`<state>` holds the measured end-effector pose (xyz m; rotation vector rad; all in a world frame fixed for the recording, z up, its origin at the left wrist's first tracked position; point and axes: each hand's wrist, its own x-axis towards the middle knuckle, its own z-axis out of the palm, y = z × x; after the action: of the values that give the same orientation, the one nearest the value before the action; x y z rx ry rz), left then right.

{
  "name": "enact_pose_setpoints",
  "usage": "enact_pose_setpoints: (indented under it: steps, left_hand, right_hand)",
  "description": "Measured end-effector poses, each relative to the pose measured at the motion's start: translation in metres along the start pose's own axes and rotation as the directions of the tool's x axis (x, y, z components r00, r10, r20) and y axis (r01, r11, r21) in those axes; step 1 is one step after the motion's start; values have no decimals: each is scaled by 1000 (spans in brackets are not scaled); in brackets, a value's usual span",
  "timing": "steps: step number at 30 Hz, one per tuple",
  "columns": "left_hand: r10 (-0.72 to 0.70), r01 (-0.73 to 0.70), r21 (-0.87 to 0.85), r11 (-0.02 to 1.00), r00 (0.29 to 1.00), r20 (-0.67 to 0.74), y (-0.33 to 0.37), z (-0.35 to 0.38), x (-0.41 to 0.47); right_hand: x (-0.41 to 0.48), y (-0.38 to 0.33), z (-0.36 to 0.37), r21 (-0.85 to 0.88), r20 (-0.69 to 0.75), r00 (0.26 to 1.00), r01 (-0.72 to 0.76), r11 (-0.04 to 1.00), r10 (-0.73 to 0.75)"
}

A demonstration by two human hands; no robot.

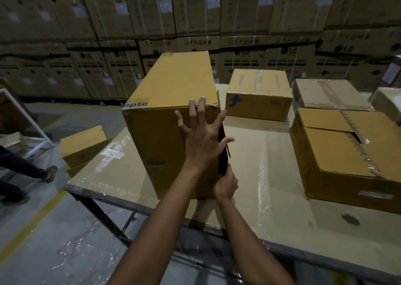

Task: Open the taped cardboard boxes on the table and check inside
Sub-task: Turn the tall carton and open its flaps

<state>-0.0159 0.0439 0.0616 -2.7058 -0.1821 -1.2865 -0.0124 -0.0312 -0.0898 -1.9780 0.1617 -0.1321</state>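
Long box point(173, 89): on the table point(271, 176) near its left edge, long axis running away from the person toward the stacked cartons point(195, 13), one end face turned to the person. Left hand point(201, 139): fingers spread, palm flat on that face, fingertips at its top edge; right hand point(225, 184): below, fingers curled round the face's right vertical edge. Bare tabletop lies to the right, bounded by a small taped box point(258, 94) and a large box point(338, 154).

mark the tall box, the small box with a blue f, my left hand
tall box point(173, 83), head view, top face
small box point(258, 83), head view, taped top
left hand point(201, 141), head view, its back
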Motion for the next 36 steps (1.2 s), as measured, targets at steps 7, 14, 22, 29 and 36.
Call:
enact_pose_setpoints:
  steps: [7, 14, 22, 29, 36]
  left_hand:
    - [-61, 38, -162, 986, 989, -137, -28, -25, 31]
    - [-549, 438, -397, 807, 804, -228, -53, -23, 11]
    - [-737, 554, -567, 610, 660, -149, -94, 4, -30]
    - [-861, 754, -623, 207, 443, 249, -91, 23, -102]
    - [-769, 737, -423, 527, 625, 132, -87, 11, -83]
  right_hand:
    - [23, -37, -46, -34, -138, 989, 56, 998, -60]
    - [52, -82, -107, -169, -238, 935, 228, 959, -265]
    - [41, -93, -105, -386, -237, 818, 415, 824, -523]
    - [21, -73, -66, -590, -103, 773, 459, 664, -626]
    - [27, -56, -62, -497, -154, 839, 391, 775, -522]
